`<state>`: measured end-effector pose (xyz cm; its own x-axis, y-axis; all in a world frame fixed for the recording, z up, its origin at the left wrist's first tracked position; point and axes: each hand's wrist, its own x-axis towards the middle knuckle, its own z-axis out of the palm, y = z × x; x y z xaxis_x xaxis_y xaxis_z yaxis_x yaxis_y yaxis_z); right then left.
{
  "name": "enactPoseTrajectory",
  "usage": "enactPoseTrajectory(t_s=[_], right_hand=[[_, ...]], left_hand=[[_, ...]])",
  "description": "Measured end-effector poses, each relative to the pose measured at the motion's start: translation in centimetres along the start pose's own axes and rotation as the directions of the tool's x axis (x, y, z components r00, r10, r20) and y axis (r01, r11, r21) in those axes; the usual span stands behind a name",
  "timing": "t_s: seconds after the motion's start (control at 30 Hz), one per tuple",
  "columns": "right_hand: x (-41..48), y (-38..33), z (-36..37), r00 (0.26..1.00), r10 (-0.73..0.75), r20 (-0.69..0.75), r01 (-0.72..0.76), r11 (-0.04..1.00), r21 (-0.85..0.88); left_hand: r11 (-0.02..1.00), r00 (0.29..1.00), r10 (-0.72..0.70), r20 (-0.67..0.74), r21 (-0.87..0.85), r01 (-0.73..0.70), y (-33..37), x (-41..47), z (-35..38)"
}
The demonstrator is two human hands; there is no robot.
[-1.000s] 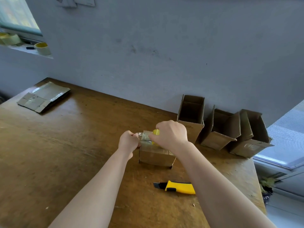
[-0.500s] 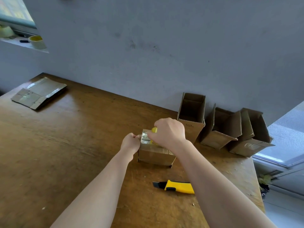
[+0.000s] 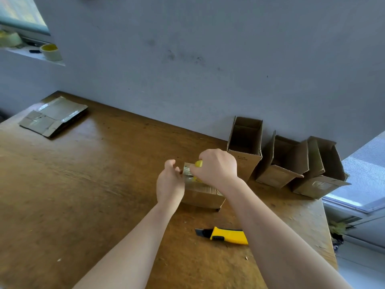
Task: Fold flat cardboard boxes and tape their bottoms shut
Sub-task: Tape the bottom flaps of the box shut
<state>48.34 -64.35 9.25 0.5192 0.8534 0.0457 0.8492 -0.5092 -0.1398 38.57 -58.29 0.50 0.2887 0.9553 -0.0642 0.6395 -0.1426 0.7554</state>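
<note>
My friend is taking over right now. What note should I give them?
Left grip: curled at the tape strip end by the box edge; pinch not clearly visible.
Right grip: holds the tape roll over that box.
Done: three boxes stand folded by the wall.
Left to do: finish this strip, probably cut it with the knife, then fold the flat boxes.

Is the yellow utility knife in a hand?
No, the yellow utility knife lies on the wooden table, untouched.
</note>
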Motion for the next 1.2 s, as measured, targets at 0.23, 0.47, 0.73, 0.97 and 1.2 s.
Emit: enactPoseTrajectory(t_s=[0.23, 0.47, 0.73, 0.97, 1.2], right_hand=[[-0.2, -0.2, -0.2, 1.000, 0.000, -0.003, 0.000, 1.000, 0.004], [-0.1, 0.9, -0.7, 0.997, -0.037, 0.061, 0.027, 0.989, 0.145], [-0.5, 4.9, -0.9, 0.979, -0.026, 0.203, -0.108, 0.776, 0.622], [-0.8, 6.0, -0.5, 0.982, -0.084, 0.172, -0.049, 0.759, 0.649], [-0.9, 8.2, -1.4, 0.970, -0.116, 0.212, -0.011, 0.854, 0.520]], left_hand=[[0.998, 0.986, -0.023, 0.164, -0.056, 0.033, -0.6, 0.7, 0.2], [0.967, 0.944, 0.015, 0.330, -0.244, 0.070, -0.1, 1.9, 1.7], [0.990, 0.955, 0.127, 0.268, -0.100, -0.104, 0.0, 1.8, 2.1], [0.985, 0.946, 0.170, 0.276, -0.048, -0.163, -0.5, 1.9, 2.1], [0.981, 0.934, 0.190, 0.304, -0.038, -0.188, -1.7, 1.3, 2.1]])
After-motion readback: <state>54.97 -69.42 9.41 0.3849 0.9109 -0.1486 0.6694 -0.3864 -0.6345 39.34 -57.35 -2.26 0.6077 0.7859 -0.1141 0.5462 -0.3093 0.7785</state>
